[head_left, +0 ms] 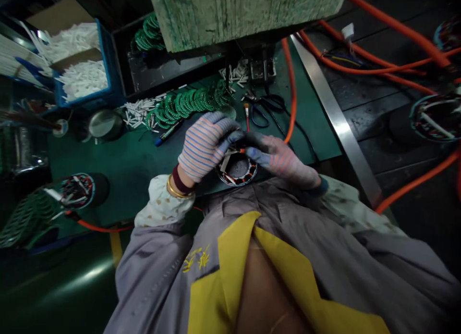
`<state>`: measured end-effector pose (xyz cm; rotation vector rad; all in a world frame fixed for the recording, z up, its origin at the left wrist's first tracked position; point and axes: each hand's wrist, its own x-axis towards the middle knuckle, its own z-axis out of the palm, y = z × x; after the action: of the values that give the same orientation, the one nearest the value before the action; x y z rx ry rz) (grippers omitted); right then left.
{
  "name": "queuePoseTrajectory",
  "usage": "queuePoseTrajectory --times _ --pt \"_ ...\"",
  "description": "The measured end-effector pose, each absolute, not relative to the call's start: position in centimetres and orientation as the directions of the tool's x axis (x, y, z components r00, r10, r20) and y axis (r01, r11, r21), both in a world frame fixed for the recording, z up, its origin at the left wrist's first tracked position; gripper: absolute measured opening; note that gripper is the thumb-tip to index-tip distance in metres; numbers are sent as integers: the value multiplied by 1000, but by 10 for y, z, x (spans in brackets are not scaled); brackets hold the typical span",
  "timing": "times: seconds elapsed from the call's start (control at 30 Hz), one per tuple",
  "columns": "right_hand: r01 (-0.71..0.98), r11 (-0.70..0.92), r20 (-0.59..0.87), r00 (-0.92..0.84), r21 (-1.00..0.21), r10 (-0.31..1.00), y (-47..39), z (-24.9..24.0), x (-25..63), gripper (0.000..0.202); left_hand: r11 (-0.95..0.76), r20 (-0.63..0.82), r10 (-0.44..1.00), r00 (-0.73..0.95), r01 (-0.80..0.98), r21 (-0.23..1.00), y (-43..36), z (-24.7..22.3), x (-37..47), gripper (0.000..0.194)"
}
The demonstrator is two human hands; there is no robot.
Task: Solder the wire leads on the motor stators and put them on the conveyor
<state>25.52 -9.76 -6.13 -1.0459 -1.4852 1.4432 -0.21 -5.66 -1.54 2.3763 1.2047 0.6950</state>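
A motor stator, a ring with dark and orange windings inside, lies at the table's near edge against my lap. Over its far rim, my left hand, in a striped glove, has its fingers curled and pinched together. My right hand, gloved too, comes in from the other side with thumb and fingers closed near the left fingertips. A small orange piece and a pale strip show between the hands; what the fingertips grip is hidden. Just beyond the fingers lies a brush with a red handle.
Green slotted rings and white tubes lie beyond my hands. Pliers rest at right, by an orange hose. A blue crate stands far left, another stator nearer. A worn board overhangs the back.
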Motion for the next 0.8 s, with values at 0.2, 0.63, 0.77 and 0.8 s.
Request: queuePoseTrajectory --times 0.2,0.63,0.77,0.8 --pt "-236 -247 -150 -364 -940 919 -74 -35 220 60 -336 206 934 291 530 778 -47 -26 11 70" --pt "-293 -197 -125 -247 -935 961 -75 -43 208 62 -282 270 959 85 355 891 -61 -44 4 56" --pt "-298 -212 -129 -275 -931 953 -74 -48 210 58 -312 272 949 159 365 877 -58 -36 2 55" --pt "-301 -215 -130 -278 -929 952 -74 -49 210 57 -322 269 945 188 363 875 -58 -33 1 56"
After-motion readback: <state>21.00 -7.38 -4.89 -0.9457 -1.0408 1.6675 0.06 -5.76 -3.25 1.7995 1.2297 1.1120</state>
